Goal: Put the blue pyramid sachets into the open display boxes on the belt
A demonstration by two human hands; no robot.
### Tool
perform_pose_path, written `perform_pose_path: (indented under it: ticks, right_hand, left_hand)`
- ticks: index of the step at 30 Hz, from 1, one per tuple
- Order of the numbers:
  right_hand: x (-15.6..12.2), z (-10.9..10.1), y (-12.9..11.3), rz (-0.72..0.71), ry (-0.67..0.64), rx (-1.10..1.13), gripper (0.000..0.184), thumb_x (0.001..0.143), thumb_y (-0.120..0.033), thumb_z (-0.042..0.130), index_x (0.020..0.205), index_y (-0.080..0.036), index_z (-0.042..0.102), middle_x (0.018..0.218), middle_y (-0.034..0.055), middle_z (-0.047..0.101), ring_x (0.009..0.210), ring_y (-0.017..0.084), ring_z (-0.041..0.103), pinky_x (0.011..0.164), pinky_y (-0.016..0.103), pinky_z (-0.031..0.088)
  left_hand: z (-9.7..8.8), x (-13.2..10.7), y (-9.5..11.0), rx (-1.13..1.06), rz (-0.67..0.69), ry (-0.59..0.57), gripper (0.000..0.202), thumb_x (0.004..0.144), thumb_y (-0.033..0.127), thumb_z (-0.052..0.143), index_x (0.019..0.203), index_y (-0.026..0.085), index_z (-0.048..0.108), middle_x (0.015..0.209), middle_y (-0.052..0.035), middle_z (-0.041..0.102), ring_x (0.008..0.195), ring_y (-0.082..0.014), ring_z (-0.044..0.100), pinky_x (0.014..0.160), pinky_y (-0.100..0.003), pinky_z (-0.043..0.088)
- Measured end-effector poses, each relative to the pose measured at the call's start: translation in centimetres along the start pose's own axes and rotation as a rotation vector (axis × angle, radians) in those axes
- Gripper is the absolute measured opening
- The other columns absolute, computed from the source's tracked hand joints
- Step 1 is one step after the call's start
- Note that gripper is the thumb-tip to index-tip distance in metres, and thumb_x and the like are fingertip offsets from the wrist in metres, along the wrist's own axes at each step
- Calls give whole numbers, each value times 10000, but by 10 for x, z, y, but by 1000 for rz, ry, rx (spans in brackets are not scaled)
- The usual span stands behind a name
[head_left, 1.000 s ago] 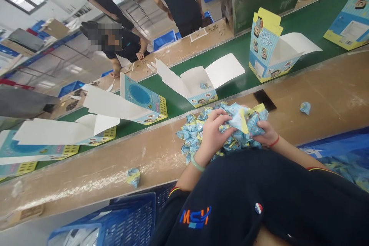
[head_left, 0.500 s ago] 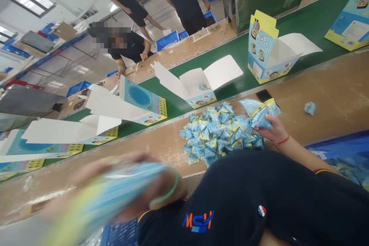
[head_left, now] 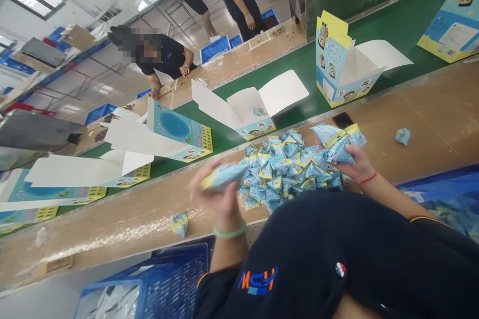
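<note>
A heap of small blue and yellow packets (head_left: 288, 169) lies on the brown bench (head_left: 430, 109) in front of me. My left hand (head_left: 217, 197), blurred by motion, is closed on one blue packet (head_left: 224, 175) just left of the heap. At the heap's right side my right hand (head_left: 354, 162) grips a bunch of several packets (head_left: 337, 142). One loose packet (head_left: 180, 223) lies on the bench near my left forearm, another (head_left: 402, 135) to the right.
Open printed cartons (head_left: 337, 65) (head_left: 250, 109) (head_left: 179, 132) ride the green belt (head_left: 299, 65) beyond the bench. A blue crate (head_left: 149, 284) stands below the bench at my left. A seated person and two standing people are across the belt.
My left hand swung down to the lower left with a packet, then came back up beside the heap. My right hand lifted its bunch slightly and stayed at the heap's right edge.
</note>
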State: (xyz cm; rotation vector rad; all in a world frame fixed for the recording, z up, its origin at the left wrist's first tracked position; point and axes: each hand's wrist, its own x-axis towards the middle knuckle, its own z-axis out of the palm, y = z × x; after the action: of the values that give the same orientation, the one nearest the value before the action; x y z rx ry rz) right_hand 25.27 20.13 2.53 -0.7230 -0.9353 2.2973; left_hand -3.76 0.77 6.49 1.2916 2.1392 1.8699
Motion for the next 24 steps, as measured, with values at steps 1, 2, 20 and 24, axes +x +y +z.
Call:
perform_pose_path:
  ticks: [1, 2, 20, 24]
  right_hand:
    - [0, -1, 0, 1, 2, -1, 607, 701, -517, 709, 1261, -328, 568, 1130, 58, 750, 1016, 319, 721, 672, 416, 547]
    - [-1, -1, 1, 3, 4, 3, 604, 694, -512, 711, 1253, -325, 577, 1147, 62, 750, 1014, 323, 722, 664, 418, 548]
    - [-3, 23, 34, 293, -344, 57, 884, 662, -363, 806, 1483, -296, 484, 1163, 83, 752, 1005, 287, 741, 820, 427, 614]
    - [0, 11, 31, 244, -294, 84, 973, 680, -362, 790, 1559, -326, 373, 1220, 83, 740, 1015, 246, 730, 834, 397, 608]
  left_hand:
    - [11, -10, -14, 15, -33, -49, 650, 766, 655, 762, 1215, 222, 580, 1218, -102, 649, 1095, -276, 662, 941, -448, 563]
    - [22, -22, -30, 32, -103, -142, 598, 788, 608, 764, 1203, 212, 597, 1205, -109, 662, 1031, -257, 685, 899, -422, 578]
    - [110, -35, -19, -320, -525, -417, 533, 787, 576, 769, 1164, 203, 714, 973, -69, 722, 672, -128, 612, 638, -271, 539]
    - [65, 0, -26, -333, -287, 283, 486, 841, 605, 694, 1135, 218, 690, 936, -37, 686, 704, -104, 601, 628, -213, 499]
